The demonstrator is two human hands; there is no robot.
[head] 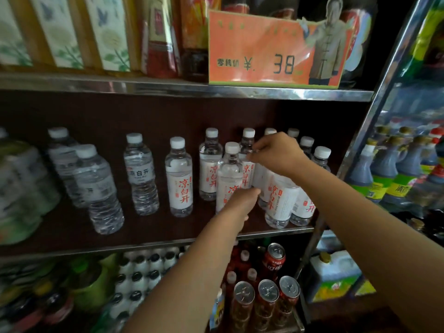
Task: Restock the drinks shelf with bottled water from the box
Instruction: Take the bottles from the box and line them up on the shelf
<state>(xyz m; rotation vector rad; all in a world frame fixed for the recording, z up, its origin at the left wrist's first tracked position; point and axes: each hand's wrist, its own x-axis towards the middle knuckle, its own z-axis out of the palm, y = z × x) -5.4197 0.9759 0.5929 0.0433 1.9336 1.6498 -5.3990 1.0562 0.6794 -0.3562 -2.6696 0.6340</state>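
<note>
Left hand (242,200) grips the lower body of a white-labelled water bottle (229,174) standing on the middle shelf (72,227). Right hand (276,152) hides a bottle top; its grasp cannot be told. Bare shelf lies left; box unseen.

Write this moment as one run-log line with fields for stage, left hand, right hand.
stage: placing water on middle shelf | left hand: holds white-label bottle low | right hand: fingers on neighbouring bottles
</note>
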